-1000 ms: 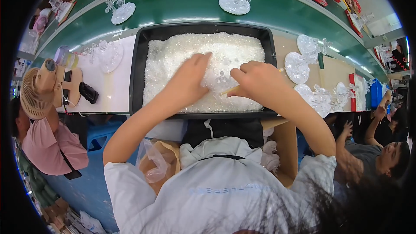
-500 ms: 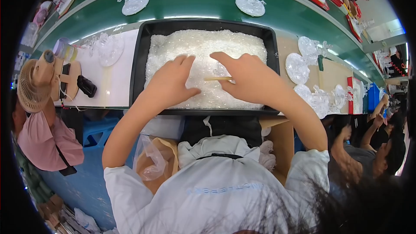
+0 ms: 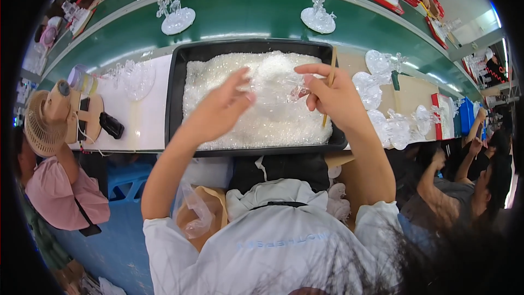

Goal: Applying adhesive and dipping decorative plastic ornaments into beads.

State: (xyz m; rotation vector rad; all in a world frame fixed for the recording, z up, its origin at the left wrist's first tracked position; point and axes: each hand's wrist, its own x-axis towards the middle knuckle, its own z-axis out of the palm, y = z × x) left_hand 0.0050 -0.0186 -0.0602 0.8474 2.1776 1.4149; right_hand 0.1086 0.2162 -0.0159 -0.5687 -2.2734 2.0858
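Note:
A black tray (image 3: pixel 176 106) full of glittering clear granules (image 3: pixel 218 123) lies in front of me. Above it, my right hand (image 3: pixel 330 92) holds a thin wooden stick (image 3: pixel 332 65), tilted nearly upright, its lower end near the granules. The fingers of that hand also touch a clear plastic piece (image 3: pixel 297 88), which seems joined to a rounded clear form (image 3: pixel 273 93) over the tray; its outline blends into the granules. My left hand (image 3: pixel 224 104) hovers on the left side of the tray, slightly blurred, fingers apart and nothing visible in them.
Clear figurines on round white bases (image 3: pixel 178 21) stand on the green conveyor (image 3: pixel 245 19) beyond. More clear pieces (image 3: pixel 368 90) lie right of the tray. On the left are a beige fan (image 3: pixel 46 112) and a black object (image 3: pixel 111 124). People sit at both sides.
The stick has swung from lying level to nearly upright in my right hand, which moved right. A clear piece now shows at its fingers. The view has shifted slightly.

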